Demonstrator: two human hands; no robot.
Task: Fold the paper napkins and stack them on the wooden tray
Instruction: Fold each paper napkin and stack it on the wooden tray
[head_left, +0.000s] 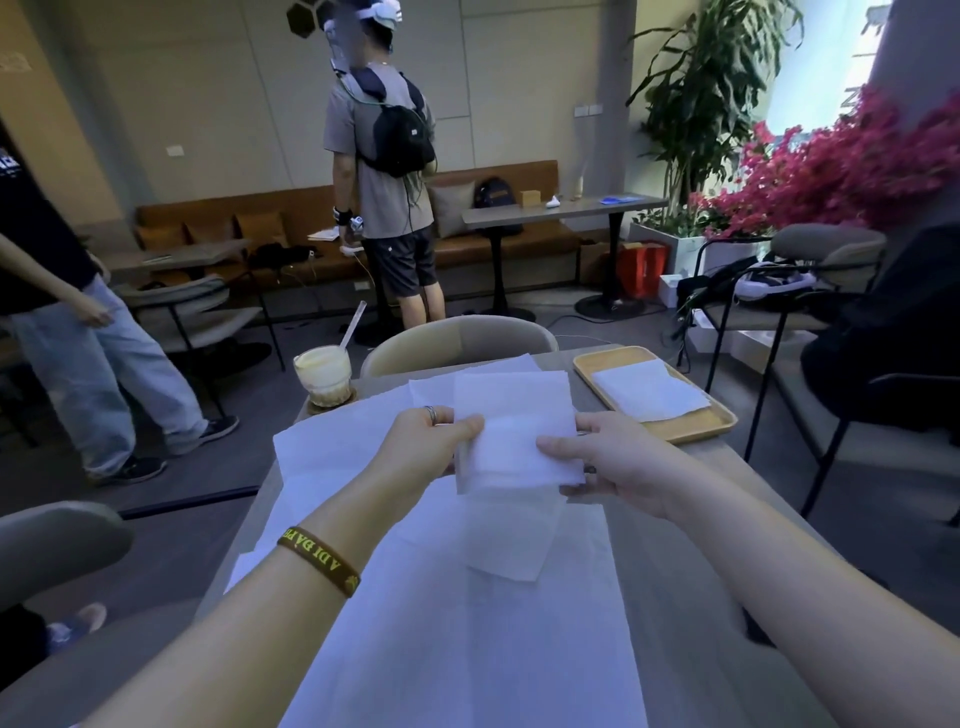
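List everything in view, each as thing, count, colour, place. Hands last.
table: one, grey
held napkin: one, white, raised above the table
loose napkins: several, white, spread over the table
wooden tray: one, light brown, table's far right
folded napkins: white, count unclear, on the tray
glass: one, creamy drink with straw, table's far left
chair: one, beige, across the table
flowers: pink, right
bystanders: two, standing, background left
left hand: fingers pinch the napkin's left edge
right hand: fingers pinch its right edge

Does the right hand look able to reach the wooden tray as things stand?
Probably yes: the wooden tray lies just beyond the right hand with nothing between them, though that hand holds the napkin.
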